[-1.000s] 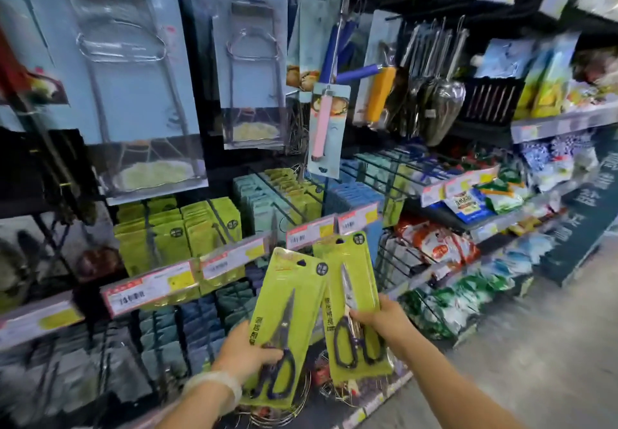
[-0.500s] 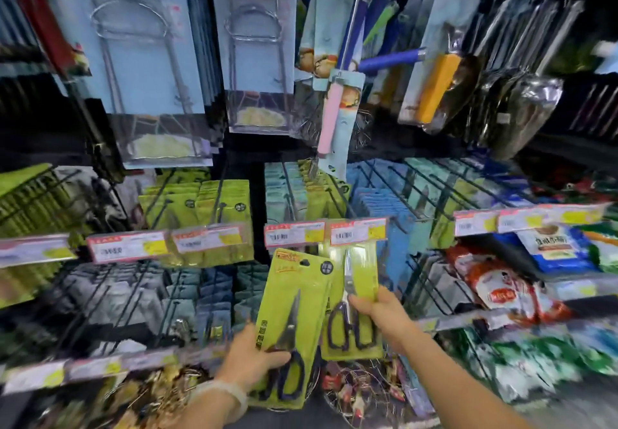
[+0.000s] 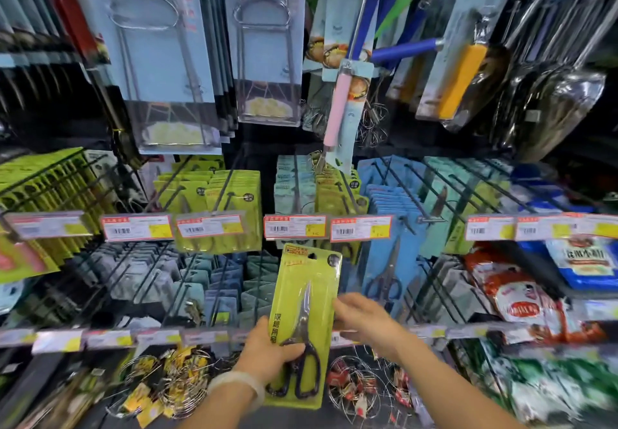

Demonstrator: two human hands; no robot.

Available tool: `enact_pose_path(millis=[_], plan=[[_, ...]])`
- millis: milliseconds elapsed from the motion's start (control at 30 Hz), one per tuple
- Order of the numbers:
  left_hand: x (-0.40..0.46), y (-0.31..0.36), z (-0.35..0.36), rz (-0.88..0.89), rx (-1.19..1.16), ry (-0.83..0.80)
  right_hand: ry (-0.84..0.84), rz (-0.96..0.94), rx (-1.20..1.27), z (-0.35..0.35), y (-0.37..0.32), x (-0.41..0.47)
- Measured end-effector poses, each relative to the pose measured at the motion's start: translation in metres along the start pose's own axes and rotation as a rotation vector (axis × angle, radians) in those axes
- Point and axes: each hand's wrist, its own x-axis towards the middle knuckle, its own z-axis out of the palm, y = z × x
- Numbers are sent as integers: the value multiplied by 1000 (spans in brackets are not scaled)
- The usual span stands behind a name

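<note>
Left hand grips kitchen scissors pack, lower centre; right hand, fingers slack, at its edge. Rehanging likely needs top hole aligned.

The left hand covers the lower left corner of the scissors pack and part of its printing. Just right of the pack, the right hand is blurred, and I can't tell if its fingertips touch the edge. The price tags above the pack are too small to read. The food bags far right of it are smeared.
</note>
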Motion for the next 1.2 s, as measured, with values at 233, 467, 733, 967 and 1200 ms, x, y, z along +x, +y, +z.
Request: enact_pose_path(millis=[233, 467, 733, 967, 1200], plan=[[6, 18, 42, 108, -10, 17, 217, -139, -71, -9, 17, -7], [23, 54, 60, 247, 21, 103, 318, -321, -83, -35, -7, -4], [34, 44, 71, 226, 116, 71, 284, -264, -144, -45, 8, 9], [48, 56, 76, 168, 69, 12, 305, -232, -114, -55, 7, 14], [60, 60, 73, 187, -8, 65, 314, -267, -173, -58, -6, 22]])
